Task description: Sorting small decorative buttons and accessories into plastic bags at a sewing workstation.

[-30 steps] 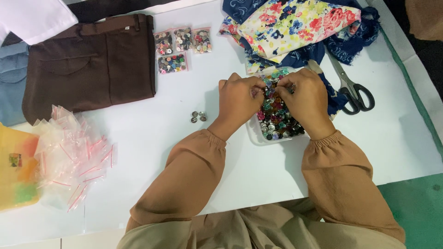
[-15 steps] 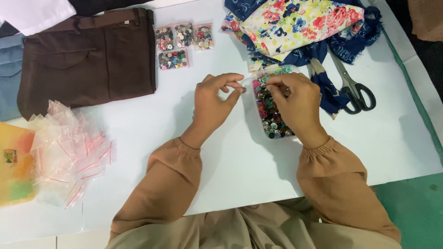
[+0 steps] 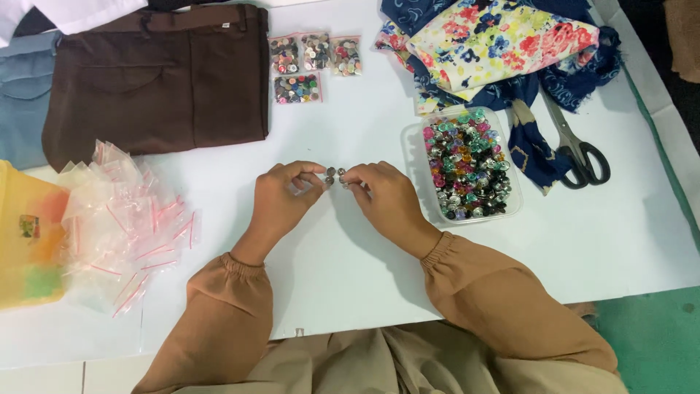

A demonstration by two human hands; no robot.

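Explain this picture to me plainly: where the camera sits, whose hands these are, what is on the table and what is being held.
The camera is worn on a person's head and looks down, so the two arms in tan sleeves are that person's own. There is no machine. The left hand and right hand meet over the white table, pinching a few small dark buttons between the fingertips. To the right stands a clear tray of mixed coloured buttons, then black scissors and a heap of floral fabric. Farther back lie four small bags of buttons and brown trousers. At the left is a pile of empty clear zip bags.
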